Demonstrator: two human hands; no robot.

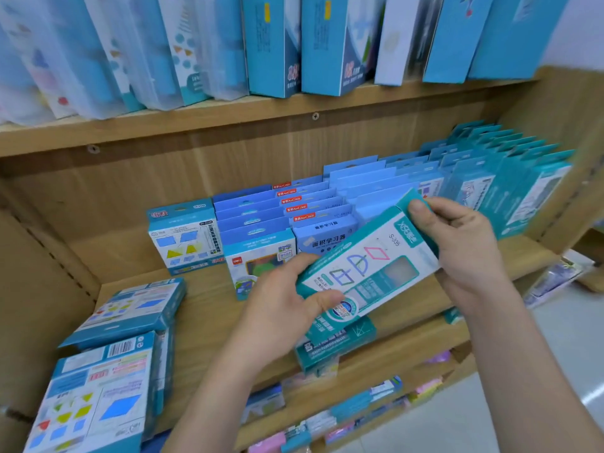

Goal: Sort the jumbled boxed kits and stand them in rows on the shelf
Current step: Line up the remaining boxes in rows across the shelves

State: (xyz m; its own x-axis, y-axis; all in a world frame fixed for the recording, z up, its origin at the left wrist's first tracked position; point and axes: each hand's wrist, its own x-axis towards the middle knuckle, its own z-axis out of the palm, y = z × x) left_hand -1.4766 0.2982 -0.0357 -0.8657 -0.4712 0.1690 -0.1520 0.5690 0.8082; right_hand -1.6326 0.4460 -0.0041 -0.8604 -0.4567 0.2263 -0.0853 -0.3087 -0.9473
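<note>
A teal and white boxed kit (369, 259) with shape outlines printed on it hangs tilted above the wooden shelf (209, 308). My left hand (281, 308) grips its lower end, thumb on the front. My right hand (457, 237) pinches its upper end. Under it lies another teal box (330, 344) at the shelf's front edge. Rows of blue boxes (277, 217) and teal boxes (496, 178) stand behind. One blue-topped box (186, 237) stands alone to the left.
Flat boxes (130, 308) lie stacked at the shelf's left, with more (98, 393) at the front left corner. Tall blue boxes (323, 44) fill the shelf above. A lower shelf (359, 403) holds pink and blue packets. Grey floor (555, 338) shows at right.
</note>
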